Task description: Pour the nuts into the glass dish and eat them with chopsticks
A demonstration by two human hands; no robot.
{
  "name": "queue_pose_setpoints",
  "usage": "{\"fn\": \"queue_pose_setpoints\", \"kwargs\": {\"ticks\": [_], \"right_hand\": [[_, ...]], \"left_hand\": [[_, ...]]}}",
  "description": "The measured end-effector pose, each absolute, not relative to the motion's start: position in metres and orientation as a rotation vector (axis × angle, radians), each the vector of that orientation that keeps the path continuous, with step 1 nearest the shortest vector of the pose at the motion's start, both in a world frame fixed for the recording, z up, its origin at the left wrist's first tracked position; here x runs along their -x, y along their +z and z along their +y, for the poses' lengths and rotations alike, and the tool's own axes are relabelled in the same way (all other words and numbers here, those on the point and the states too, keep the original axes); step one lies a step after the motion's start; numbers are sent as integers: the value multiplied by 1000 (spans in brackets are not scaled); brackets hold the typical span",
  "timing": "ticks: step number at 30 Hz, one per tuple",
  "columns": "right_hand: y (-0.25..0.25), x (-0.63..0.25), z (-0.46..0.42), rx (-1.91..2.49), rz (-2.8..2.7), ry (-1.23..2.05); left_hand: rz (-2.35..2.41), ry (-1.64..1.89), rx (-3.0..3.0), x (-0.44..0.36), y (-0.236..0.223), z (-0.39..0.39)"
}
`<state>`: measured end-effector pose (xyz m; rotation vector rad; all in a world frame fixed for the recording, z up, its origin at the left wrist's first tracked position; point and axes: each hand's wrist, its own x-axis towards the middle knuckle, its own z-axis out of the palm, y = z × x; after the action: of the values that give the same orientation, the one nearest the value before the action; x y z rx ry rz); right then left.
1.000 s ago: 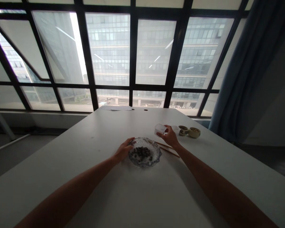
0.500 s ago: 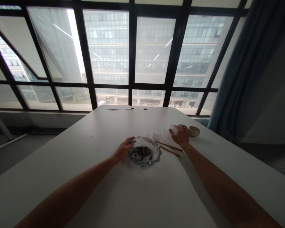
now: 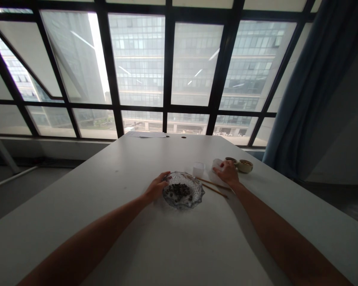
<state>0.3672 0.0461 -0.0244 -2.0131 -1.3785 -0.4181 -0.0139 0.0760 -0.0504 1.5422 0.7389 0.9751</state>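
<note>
My left hand (image 3: 156, 188) grips the left rim of a scalloped clear glass bowl (image 3: 198, 195), thumb over the edge. Small dark pieces (image 3: 179, 190) are heaped in the bowl; their kind is too small to tell. Farther right, my right hand (image 3: 229, 172) closes its fingers on a small translucent container (image 3: 217, 163), which stands on the table and is partly covered by the hand. Two thin wooden sticks (image 3: 213, 188), like chopsticks, lie between the bowl and my right wrist. A small clear box (image 3: 198, 169) stands just behind the bowl.
Beside my right hand are two small round pots (image 3: 246, 166) with contents I cannot make out. White paper sheets (image 3: 147, 135) lie at the far end of the white table (image 3: 107, 214). Beyond are large windows, with a blue curtain (image 3: 298, 99) on the right.
My right hand has lowered slightly and its fingers have closed on the translucent container. My left hand stays on the bowl's rim. The view has shifted a little.
</note>
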Motion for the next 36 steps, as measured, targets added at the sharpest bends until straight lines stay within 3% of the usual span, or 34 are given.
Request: {"fn": "queue_pose_setpoints", "kwargs": {"ticks": [9, 14, 17, 24, 36], "right_hand": [[-24, -363, 44, 1834, -1072, 119], [10, -348, 40, 1617, -1086, 271], [36, -320, 33, 1342, -1390, 437], [57, -249, 8, 1048, -2326, -62], [55, -209, -9, 963, -2650, -597]], "left_hand": [[741, 966, -1527, 13, -49, 75], [739, 969, -1546, 12, -48, 74], [755, 978, -1582, 12, -45, 71], [752, 973, -1601, 14, -41, 70], [760, 1049, -1715, 13, -36, 65]]}}
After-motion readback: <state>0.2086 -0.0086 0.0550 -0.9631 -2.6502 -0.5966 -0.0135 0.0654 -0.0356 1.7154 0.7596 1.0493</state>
